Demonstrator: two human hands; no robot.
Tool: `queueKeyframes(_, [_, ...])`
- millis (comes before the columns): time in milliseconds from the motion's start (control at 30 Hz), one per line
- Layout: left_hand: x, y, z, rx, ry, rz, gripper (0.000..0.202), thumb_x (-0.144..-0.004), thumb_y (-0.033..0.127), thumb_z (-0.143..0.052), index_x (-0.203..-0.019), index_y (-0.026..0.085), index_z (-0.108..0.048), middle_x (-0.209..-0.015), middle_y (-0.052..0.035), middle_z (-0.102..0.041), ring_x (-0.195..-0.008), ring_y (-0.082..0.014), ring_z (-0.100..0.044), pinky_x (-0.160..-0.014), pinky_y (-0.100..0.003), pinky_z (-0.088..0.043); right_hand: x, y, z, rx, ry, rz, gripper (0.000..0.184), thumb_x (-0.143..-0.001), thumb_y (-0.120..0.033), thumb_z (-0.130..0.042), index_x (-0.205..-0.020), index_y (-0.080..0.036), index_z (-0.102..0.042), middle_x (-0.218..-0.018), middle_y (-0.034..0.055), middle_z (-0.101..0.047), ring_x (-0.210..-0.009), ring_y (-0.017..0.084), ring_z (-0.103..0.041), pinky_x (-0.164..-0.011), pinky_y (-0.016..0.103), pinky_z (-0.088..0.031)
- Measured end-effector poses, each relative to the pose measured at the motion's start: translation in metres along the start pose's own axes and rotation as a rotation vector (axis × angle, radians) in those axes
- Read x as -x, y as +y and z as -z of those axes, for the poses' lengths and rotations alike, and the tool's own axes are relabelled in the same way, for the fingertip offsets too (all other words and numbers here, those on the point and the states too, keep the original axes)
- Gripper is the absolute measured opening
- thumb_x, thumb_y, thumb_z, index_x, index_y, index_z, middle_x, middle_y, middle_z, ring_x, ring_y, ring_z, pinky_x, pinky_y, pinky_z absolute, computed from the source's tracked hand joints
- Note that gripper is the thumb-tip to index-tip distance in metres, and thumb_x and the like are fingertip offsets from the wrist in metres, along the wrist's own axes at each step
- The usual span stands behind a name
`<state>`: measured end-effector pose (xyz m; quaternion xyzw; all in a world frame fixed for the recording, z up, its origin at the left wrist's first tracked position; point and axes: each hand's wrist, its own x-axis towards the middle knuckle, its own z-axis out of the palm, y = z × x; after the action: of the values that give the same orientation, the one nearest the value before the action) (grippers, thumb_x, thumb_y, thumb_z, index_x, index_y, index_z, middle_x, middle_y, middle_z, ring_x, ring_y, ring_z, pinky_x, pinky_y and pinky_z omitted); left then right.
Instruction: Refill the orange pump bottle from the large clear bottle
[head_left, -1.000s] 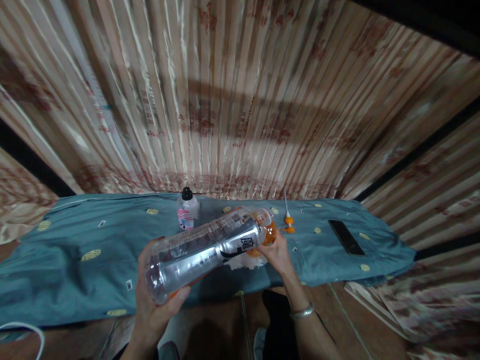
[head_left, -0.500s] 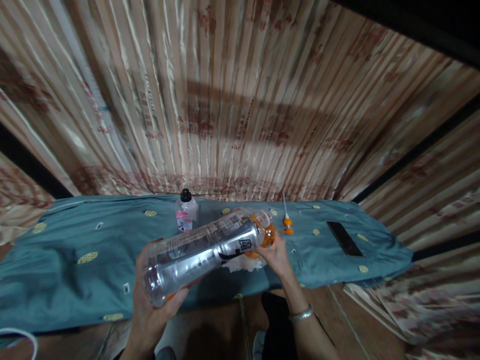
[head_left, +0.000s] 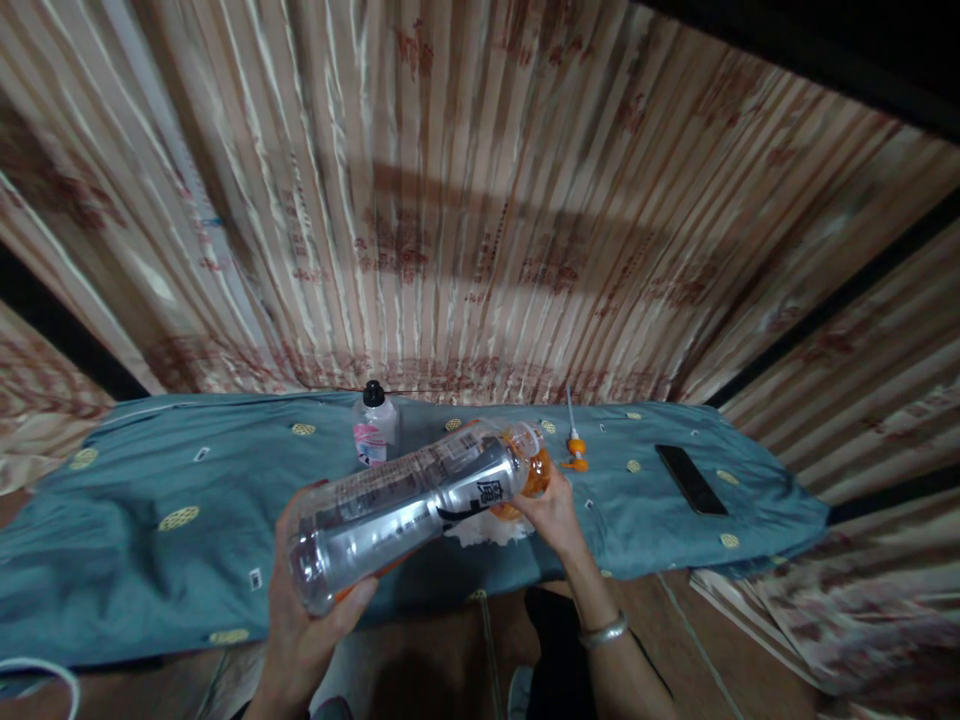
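Observation:
My left hand (head_left: 311,600) is wrapped round the base end of a large clear plastic bottle (head_left: 405,510) with a silver label and dark lettering. The bottle is tilted, its neck end up and to the right. At that neck, my right hand (head_left: 551,505) grips an orange see-through bottle (head_left: 537,470), mostly hidden behind the clear one and my fingers. Beneath the bottles a white ragged-edged piece (head_left: 487,528) shows on the cloth. Beyond my right hand lies an orange pump head (head_left: 576,455) with a thin pale tube.
A small bottle with a black cap and pink label (head_left: 371,430) stands at the back. To the right lies a black phone (head_left: 690,478). Teal patterned cloth (head_left: 150,570) covers the surface, with a striped curtain (head_left: 450,200) behind. A white cable (head_left: 52,665) curves at lower left.
The view has shifted very slightly. Both hands keep the same hold, and the bottles stay at nearly the same tilt and place.

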<state>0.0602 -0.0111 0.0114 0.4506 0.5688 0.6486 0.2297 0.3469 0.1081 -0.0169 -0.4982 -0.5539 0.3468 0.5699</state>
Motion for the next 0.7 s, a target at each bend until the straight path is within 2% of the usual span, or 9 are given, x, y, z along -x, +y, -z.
queueKeyframes(300, [-0.014, -0.026, 0.019, -0.003, -0.108, -0.005, 0.092, -0.074, 0.064, -0.096, -0.152, 0.026, -0.066, -0.144, -0.0146, -0.080, -0.134, -0.0427, -0.079, -0.121, -0.060, -0.062, 0.000, -0.005, 0.000, 0.007, -0.011, -0.008, 0.053, -0.068, -0.040, -0.097, -0.115, -0.025, -0.078, -0.111, 0.0081, -0.092, -0.100, 0.033, -0.088, -0.091, 0.046, -0.074])
queueKeyframes(400, [-0.015, -0.030, 0.022, -0.001, -0.109, -0.012, 0.090, -0.078, 0.062, -0.095, -0.154, 0.026, -0.065, -0.152, -0.0162, -0.077, -0.141, -0.0434, -0.075, -0.125, -0.060, -0.059, 0.000, -0.007, 0.000, 0.013, -0.025, -0.021, 0.051, -0.068, -0.041, -0.095, -0.113, -0.025, -0.077, -0.113, 0.0094, -0.092, -0.102, 0.035, -0.088, -0.093, 0.048, -0.074])
queueKeyframes(600, [-0.005, -0.010, 0.006, 0.044, -0.015, -0.006, 0.091, -0.078, 0.070, -0.093, -0.153, 0.028, -0.065, -0.152, -0.0153, -0.075, -0.141, -0.0419, -0.073, -0.129, -0.061, -0.053, 0.000, -0.006, -0.002, -0.070, -0.016, -0.055, 0.056, -0.063, -0.040, -0.099, -0.112, -0.026, -0.075, -0.113, 0.0088, -0.092, -0.106, 0.036, -0.088, -0.098, 0.050, -0.073])
queueKeyframes(700, [-0.001, 0.000, -0.001, 0.046, 0.001, 0.018, 0.090, -0.076, 0.073, -0.094, -0.150, 0.028, -0.067, -0.145, -0.0138, -0.077, -0.136, -0.0409, -0.073, -0.132, -0.063, -0.049, 0.000, -0.004, -0.002, -0.069, -0.003, -0.059, 0.058, -0.062, -0.039, -0.100, -0.112, -0.026, -0.076, -0.112, 0.0084, -0.092, -0.104, 0.036, -0.088, -0.097, 0.050, -0.073])
